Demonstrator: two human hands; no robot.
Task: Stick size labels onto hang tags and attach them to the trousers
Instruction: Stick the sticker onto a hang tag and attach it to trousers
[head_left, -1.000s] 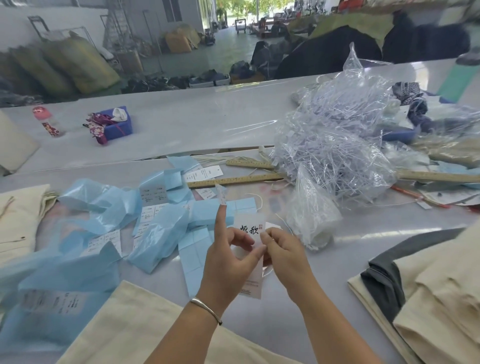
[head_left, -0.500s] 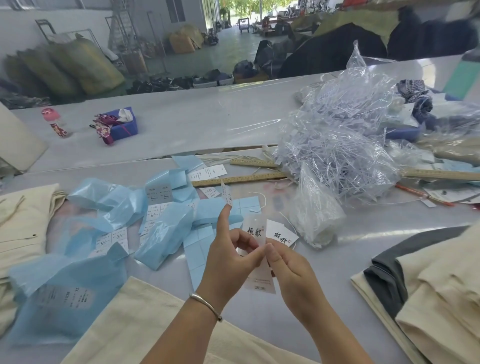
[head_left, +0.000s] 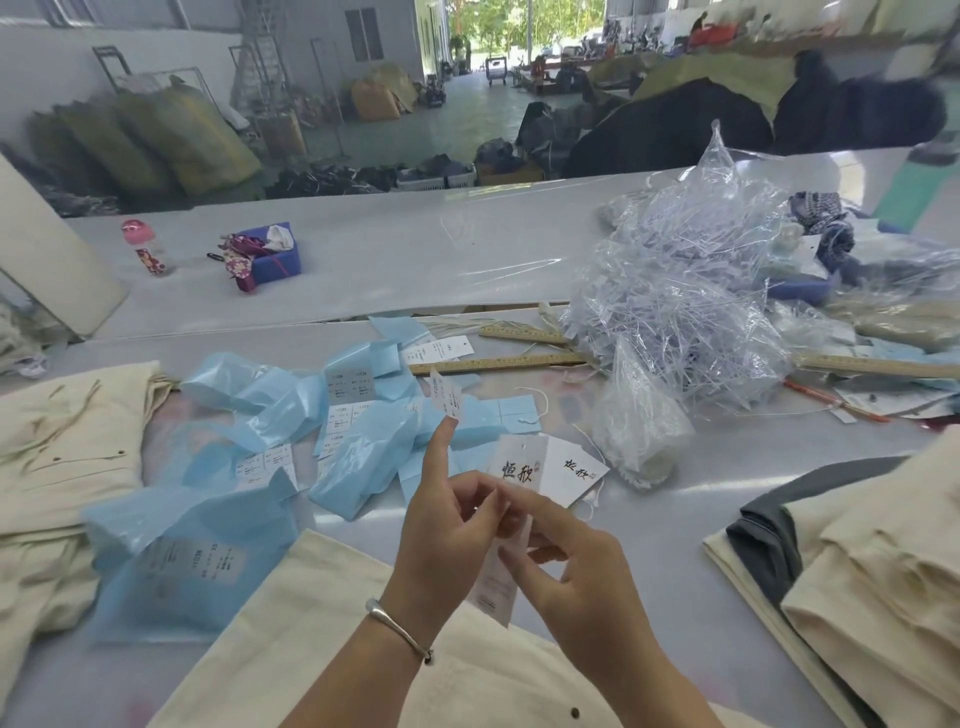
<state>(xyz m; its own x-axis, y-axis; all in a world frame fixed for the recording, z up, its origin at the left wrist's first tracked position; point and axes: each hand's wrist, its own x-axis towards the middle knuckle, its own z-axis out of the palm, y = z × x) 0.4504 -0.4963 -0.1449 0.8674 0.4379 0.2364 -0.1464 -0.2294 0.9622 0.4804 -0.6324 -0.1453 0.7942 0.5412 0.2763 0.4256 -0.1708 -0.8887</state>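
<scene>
Left fingers: the left hand (head_left: 441, 530) has its forefinger raised straight with a small size label (head_left: 445, 396) stuck on the tip; thumb and the other fingers pinch the tall hang tag (head_left: 511, 470) at centre frame.
Right fingers: the right hand (head_left: 566, 566) curls around the same tag from the right, thumb and forefinger closed on its middle, just below the printed characters.
Hang tags: two white tags fan out above the hands, the second tag (head_left: 574, 470) angled to the right; a pale string (head_left: 592, 501) trails from them toward the tabletop (head_left: 649, 545).
Trousers: a cream pair (head_left: 467, 675) lies along the bottom edge, directly under the wrists; more folded cream pairs (head_left: 883, 561) stack at lower right and another pair lies at far left (head_left: 62, 447).
Label stock: blue backing sheets (head_left: 249, 405) with printed labels are scattered at centre left, near the hands.
Other: wooden rulers (head_left: 498, 364) and a heap of clear plastic fasteners (head_left: 675, 312) sit at upper right.
Step in hand: likely placing the label on the tag.
Doing it well: hold the tag flat and steady with the right hand, bring the forefinger down square to the tag edges, then press from one side across so the label does not wrinkle or overhang.
Risk: the label may curl and stick to itself.
</scene>
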